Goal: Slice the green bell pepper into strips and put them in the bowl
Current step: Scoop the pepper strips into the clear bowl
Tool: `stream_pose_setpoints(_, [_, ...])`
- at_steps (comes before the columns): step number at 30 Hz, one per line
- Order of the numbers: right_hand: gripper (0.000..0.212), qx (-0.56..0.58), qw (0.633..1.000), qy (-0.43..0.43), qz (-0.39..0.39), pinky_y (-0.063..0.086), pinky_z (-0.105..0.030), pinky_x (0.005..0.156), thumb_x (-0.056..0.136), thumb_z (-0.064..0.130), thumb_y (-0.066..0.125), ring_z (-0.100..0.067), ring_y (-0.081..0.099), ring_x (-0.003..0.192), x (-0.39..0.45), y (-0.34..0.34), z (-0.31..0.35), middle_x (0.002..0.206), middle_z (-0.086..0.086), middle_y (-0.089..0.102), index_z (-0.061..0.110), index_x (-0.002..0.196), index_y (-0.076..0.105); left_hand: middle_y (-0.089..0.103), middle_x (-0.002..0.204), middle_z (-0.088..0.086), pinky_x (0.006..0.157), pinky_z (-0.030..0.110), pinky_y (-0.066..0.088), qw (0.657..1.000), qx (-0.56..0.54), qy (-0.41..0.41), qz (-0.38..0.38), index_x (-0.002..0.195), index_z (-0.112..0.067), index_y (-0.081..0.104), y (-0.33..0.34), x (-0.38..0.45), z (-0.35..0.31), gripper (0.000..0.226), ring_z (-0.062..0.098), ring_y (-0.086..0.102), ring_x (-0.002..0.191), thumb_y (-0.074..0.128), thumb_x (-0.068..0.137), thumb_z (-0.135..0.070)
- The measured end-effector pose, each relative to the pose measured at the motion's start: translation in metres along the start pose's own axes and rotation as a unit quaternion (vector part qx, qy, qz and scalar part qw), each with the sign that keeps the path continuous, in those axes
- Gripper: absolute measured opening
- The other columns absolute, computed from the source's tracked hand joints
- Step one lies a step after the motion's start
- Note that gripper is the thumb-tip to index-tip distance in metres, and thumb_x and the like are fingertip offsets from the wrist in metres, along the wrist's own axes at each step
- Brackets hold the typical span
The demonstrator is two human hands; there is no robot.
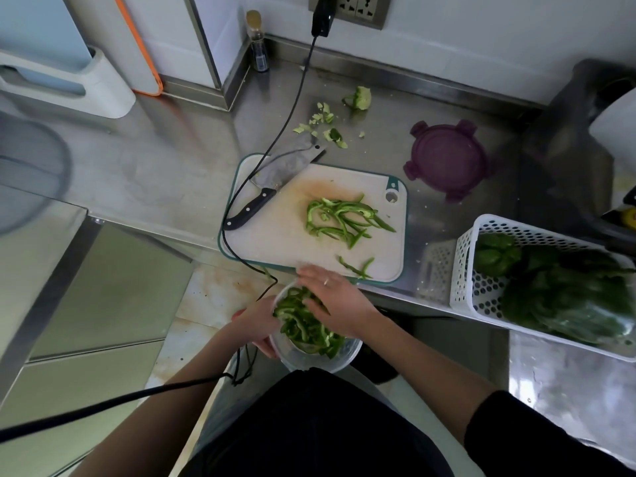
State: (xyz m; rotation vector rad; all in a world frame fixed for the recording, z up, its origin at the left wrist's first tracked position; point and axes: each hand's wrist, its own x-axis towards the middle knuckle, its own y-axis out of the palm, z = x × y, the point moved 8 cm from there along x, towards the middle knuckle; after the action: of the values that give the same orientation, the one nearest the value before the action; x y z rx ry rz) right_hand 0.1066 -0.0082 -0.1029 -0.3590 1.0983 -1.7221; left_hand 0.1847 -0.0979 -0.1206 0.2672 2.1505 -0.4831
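Note:
A clear plastic bowl (pixel 321 359) full of green pepper strips (pixel 304 327) is held below the counter's front edge. My left hand (pixel 258 327) grips its left rim. My right hand (pixel 332 297) lies flat over the bowl's top, fingers straight, touching the strips. More strips (pixel 344 218) lie in a pile on the white cutting board (pixel 275 242), and two loose ones (pixel 356 268) sit near its front edge. A cleaver (pixel 275 177) with a black handle rests on the board's back left corner.
Pepper core (pixel 359 97) and trimmings (pixel 323 125) lie on the steel counter behind the board. A purple lid (pixel 447 158) sits to the right. A white perforated basket (pixel 481 280) holds whole green peppers and leafy greens. A black cable (pixel 272 149) crosses the board's left side.

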Motion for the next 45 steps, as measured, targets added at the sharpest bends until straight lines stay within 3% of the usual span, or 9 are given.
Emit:
stream_pose_setpoints(5, [0.044, 0.002, 0.992, -0.066, 0.106, 0.035, -0.032, 0.106, 0.099, 0.031, 0.042, -0.021, 0.042, 0.131, -0.035, 0.025, 0.031, 0.145, -0.004, 0.044, 0.016, 0.139, 0.044, 0.059, 0.086, -0.001, 0.059, 0.014, 0.048, 1.000, 0.014, 0.028, -0.004, 0.114, -0.006, 0.053, -0.001, 0.000, -0.002, 0.022, 0.003, 0.056, 0.066, 0.050, 0.092, -0.007])
stream_pose_setpoints(9, [0.033, 0.063, 0.985, -0.063, -0.147, 0.050, -0.038, 0.090, 0.094, 0.025, 0.043, -0.023, 0.059, 0.109, -0.047, -0.018, 0.014, 0.118, -0.008, 0.064, 0.011, 0.118, 0.060, 0.064, 0.100, 0.008, 0.070, 0.034, 0.056, 1.000, -0.019, 0.013, 0.019, 0.110, -0.017, 0.052, 0.002, -0.001, 0.000, 0.028, 0.019, 0.066, 0.073, 0.060, 0.083, -0.018])
stream_pose_setpoints(12, [0.042, 0.070, 0.945, 0.163, -0.275, 0.034, -0.046, 0.110, 0.096, 0.027, 0.039, -0.023, 0.034, 0.135, -0.045, -0.046, -0.043, 0.142, -0.010, 0.046, 0.012, 0.135, 0.046, 0.067, 0.092, 0.007, 0.064, 0.042, 0.060, 0.998, -0.051, -0.022, 0.026, 0.103, -0.025, 0.052, 0.005, 0.002, 0.009, 0.021, 0.028, 0.072, 0.072, 0.056, 0.088, -0.011])
stream_pose_setpoints(15, [0.053, 0.054, 0.948, 0.264, -0.168, 0.006, -0.040, 0.120, 0.098, 0.035, 0.041, -0.023, 0.000, 0.147, -0.034, -0.022, -0.074, 0.159, -0.007, 0.011, 0.018, 0.147, 0.028, 0.068, 0.093, 0.009, 0.066, 0.044, 0.059, 0.998, -0.051, -0.028, 0.027, 0.111, -0.020, 0.053, 0.004, 0.003, 0.013, 0.027, 0.026, 0.072, 0.070, 0.058, 0.088, -0.008])
stream_pose_setpoints(23, [0.031, 0.109, 0.963, 0.131, -0.210, 0.042, -0.040, 0.103, 0.089, -0.004, 0.051, -0.023, 0.048, 0.117, -0.037, -0.006, -0.033, 0.120, -0.009, 0.056, 0.007, 0.115, 0.062, 0.061, 0.096, 0.004, 0.083, 0.042, 0.054, 1.000, -0.013, 0.006, 0.019, 0.104, -0.021, 0.051, 0.004, 0.000, 0.000, 0.018, 0.026, 0.065, 0.084, 0.054, 0.090, -0.009])
stream_pose_setpoints(27, [0.023, 0.059, 0.984, 0.031, -0.163, 0.043, -0.041, 0.104, 0.084, 0.003, 0.060, -0.027, 0.050, 0.121, -0.049, 0.006, -0.021, 0.117, -0.009, 0.062, 0.007, 0.106, 0.067, 0.065, 0.093, 0.004, 0.061, 0.029, 0.056, 1.000, -0.013, -0.002, 0.010, 0.105, -0.023, 0.054, 0.001, 0.001, 0.001, 0.014, 0.019, 0.067, 0.067, 0.051, 0.093, -0.017])
stream_pose_setpoints(31, [0.026, 0.014, 0.988, -0.044, -0.149, 0.055, -0.038, 0.081, 0.085, 0.012, 0.054, -0.020, 0.061, 0.104, -0.057, 0.001, -0.011, 0.109, -0.004, 0.066, 0.014, 0.108, 0.066, 0.063, 0.108, 0.013, 0.076, 0.034, 0.053, 1.000, 0.011, 0.010, 0.012, 0.113, -0.011, 0.055, 0.003, 0.001, -0.002, 0.022, 0.016, 0.062, 0.074, 0.053, 0.092, -0.014])
stream_pose_setpoints(38, [0.057, -0.006, 0.968, 0.203, -0.146, 0.007, -0.033, 0.120, 0.097, 0.037, 0.047, -0.012, 0.007, 0.146, -0.035, -0.011, -0.058, 0.157, 0.002, 0.020, 0.020, 0.148, 0.028, 0.067, 0.102, 0.009, 0.057, 0.028, 0.057, 1.000, -0.005, -0.009, 0.020, 0.110, -0.020, 0.054, 0.004, 0.003, 0.007, 0.024, 0.024, 0.070, 0.078, 0.055, 0.088, -0.011])
stream_pose_setpoints(45, [0.041, -0.072, 0.978, 0.085, -0.174, 0.051, -0.046, 0.086, 0.077, 0.006, 0.057, -0.026, 0.061, 0.111, -0.033, -0.044, -0.064, 0.120, -0.004, 0.065, 0.019, 0.114, 0.068, 0.064, 0.090, 0.006, 0.053, 0.035, 0.059, 0.997, -0.054, -0.038, 0.027, 0.103, -0.029, 0.051, 0.006, 0.007, 0.015, 0.032, 0.023, 0.071, 0.065, 0.057, 0.087, -0.002])
